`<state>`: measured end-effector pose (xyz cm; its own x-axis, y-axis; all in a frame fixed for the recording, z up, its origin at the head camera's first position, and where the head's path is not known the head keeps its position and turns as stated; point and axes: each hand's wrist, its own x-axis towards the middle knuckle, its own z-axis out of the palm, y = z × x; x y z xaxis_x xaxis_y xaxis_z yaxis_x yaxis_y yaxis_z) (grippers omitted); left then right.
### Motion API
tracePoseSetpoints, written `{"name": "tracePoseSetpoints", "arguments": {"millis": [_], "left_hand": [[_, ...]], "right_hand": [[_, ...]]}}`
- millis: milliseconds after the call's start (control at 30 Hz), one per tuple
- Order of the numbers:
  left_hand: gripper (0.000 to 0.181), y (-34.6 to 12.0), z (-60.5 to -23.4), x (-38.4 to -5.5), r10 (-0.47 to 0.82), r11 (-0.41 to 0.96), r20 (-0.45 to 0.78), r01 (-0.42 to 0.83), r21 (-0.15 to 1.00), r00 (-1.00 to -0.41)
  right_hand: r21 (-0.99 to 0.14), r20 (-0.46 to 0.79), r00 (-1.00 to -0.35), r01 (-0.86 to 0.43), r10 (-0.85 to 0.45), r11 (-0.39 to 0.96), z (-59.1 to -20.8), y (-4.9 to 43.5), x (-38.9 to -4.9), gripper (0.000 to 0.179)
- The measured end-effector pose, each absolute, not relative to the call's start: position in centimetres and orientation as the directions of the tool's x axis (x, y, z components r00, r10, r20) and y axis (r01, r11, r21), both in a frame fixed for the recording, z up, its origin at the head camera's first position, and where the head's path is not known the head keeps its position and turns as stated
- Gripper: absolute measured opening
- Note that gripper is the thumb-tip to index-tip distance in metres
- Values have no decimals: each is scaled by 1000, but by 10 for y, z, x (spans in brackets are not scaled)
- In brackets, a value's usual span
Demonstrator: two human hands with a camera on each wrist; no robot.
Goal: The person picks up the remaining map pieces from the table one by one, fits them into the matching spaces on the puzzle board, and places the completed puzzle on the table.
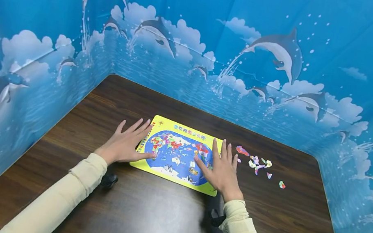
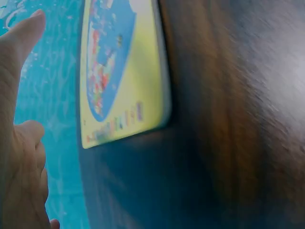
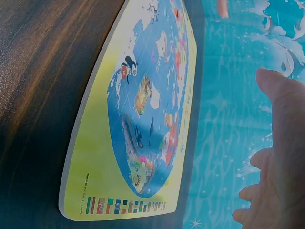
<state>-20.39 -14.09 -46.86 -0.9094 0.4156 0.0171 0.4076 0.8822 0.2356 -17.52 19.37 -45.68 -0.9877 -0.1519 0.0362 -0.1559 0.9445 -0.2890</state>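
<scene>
A world map puzzle board (image 1: 175, 179) with a yellow border and a blue oval map lies flat on the table. Over its left end is my left hand (image 1: 129, 144), fingers spread and straight, holding nothing. My right hand (image 1: 222, 170) is spread the same way over the right end, also with nothing in it. In both wrist views the hands appear raised above the board. Part of the map's two ends is hidden beneath them in the head view. Row of small flags (image 3: 124, 206) runs along one border in the right wrist view.
Several loose puzzle pieces (image 1: 258, 166) lie scattered right of the board, with a red-green piece (image 1: 282, 185) nearest the right side. The dark wooden table (image 1: 153, 219) is bordered by a blue dolphin-print curtain (image 1: 199, 44). Black items sit at both wrists.
</scene>
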Motion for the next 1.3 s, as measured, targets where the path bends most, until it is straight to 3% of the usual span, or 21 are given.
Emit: {"name": "tracePoseSetpoints", "arguments": {"millis": [967, 1300], "left_hand": [[109, -151, -502, -205, 434, 874, -97, 393, 286, -896], [110, -150, -503, -206, 461, 857, -78, 420, 299, -884]], "right_hand": [[-307, 17, -987, -160, -163, 938, -462, 200, -180, 97], [-306, -7, -988, -146, -155, 941, -467, 203, -180, 95]]}}
